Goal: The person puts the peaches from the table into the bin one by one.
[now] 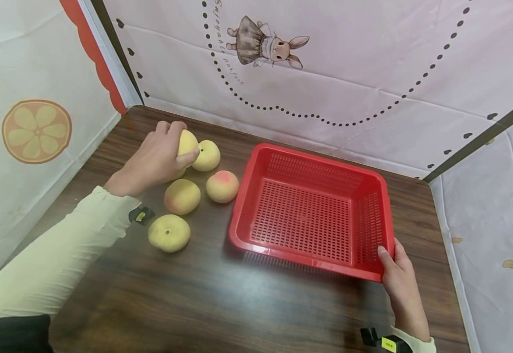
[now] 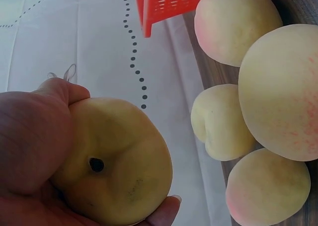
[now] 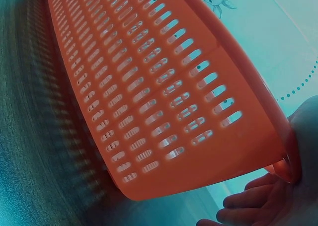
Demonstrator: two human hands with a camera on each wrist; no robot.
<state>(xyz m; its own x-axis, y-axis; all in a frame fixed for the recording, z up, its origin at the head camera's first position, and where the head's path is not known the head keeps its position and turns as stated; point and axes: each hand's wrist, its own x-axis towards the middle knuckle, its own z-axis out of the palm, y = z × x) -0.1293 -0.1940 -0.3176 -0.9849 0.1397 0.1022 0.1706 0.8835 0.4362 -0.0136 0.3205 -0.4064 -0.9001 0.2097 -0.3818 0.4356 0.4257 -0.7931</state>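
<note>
Brown wood grain runs across the bench (image 1: 150, 304), and from my remote post I see a pale glare (image 1: 243, 289) spread over its middle, just in front of the basket. White printed cloth closes the space in on three sides: the back wall (image 1: 353, 59) carries a rabbit in a dress (image 1: 267, 45) lying sideways, a looping line of dark dots and small hearts near its edges, while the left wall (image 1: 9, 206) shows an orange citrus slice (image 1: 36, 131) and a scalloped red band (image 1: 93, 54) near the corner. Dark strips mark both back corners, and the right wall (image 1: 494, 206) is creased, with a few tan spots. On the left part of the bench, my left hand (image 1: 150, 157) has its fingers and thumb wrapped around a yellow peach (image 1: 188, 142); the left wrist view shows that fruit's dark stem hollow. Five more peaches (image 1: 183, 196) are gathered about that hand, one of them mostly hidden by it, and the one with the pink top sits just beside the basket. That red plastic basket (image 1: 302, 220), slotted on its sides and floor, stands to the right, near the back wall, with no fruit in it. My right hand (image 1: 402, 282) grips its near right corner, thumb over the rim and fingers on the outside. Pale sleeves reach both wrists, each bearing a small black camera mount (image 1: 141, 214).
</note>
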